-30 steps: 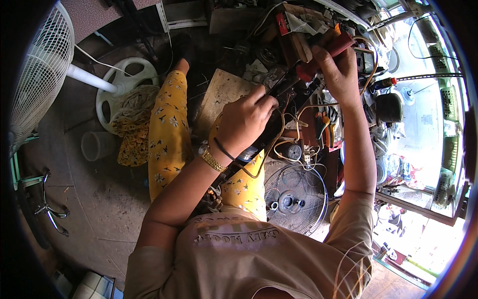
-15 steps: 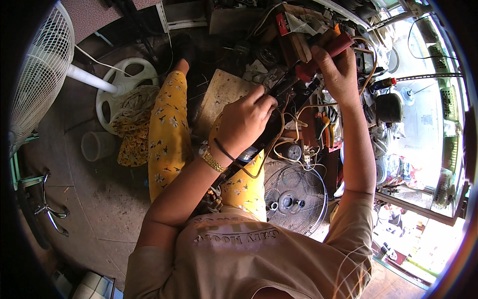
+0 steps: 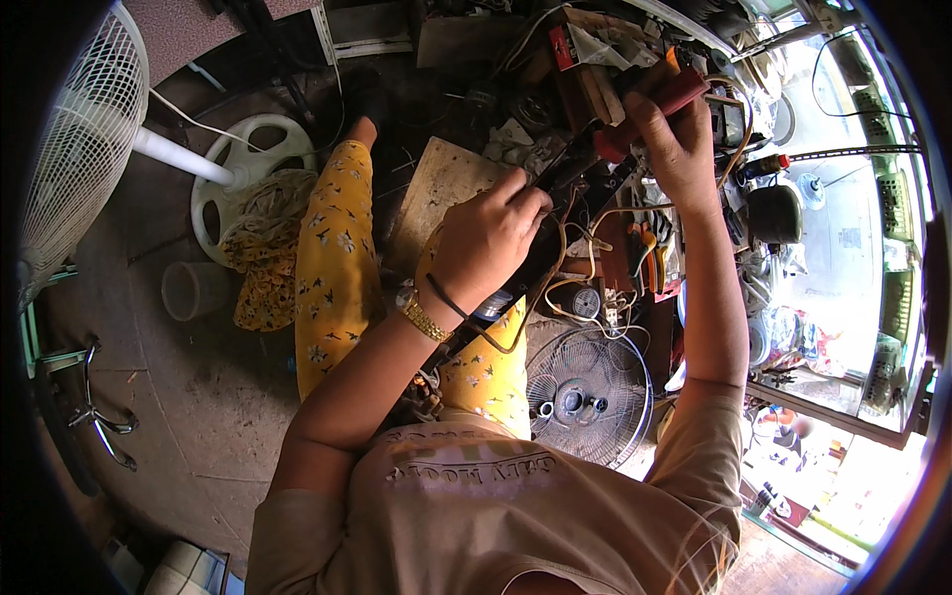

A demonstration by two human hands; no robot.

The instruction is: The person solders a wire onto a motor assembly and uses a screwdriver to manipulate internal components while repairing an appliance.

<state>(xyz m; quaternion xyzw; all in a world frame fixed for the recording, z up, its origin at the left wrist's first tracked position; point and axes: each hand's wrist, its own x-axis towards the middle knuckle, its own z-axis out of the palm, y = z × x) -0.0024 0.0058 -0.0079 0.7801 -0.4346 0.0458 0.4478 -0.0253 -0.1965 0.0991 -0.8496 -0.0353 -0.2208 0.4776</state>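
Observation:
My right hand [image 3: 679,154] is closed around a red-handled tool [image 3: 674,94], angled down-left toward my left hand. My left hand [image 3: 481,238], with a watch and dark band on the wrist, has bent fingers pinched on something I cannot make out, beside a long dark part [image 3: 567,164] above my right thigh. A brown cord [image 3: 543,297] loops below the hands. Pliers with coloured handles [image 3: 650,253] lie right of the wires. A stained tan board [image 3: 426,188] is behind my left hand.
A white fan [image 3: 89,129] stands at the left by a clear tub [image 3: 188,291]. A fan grille [image 3: 585,426] lies below right. A cluttered wooden stack [image 3: 600,89] rises at the top, and a bright glass case [image 3: 833,307] runs along the right.
My right hand and the red-handled tool have shifted very slightly to the right. My left hand stays in about the same place.

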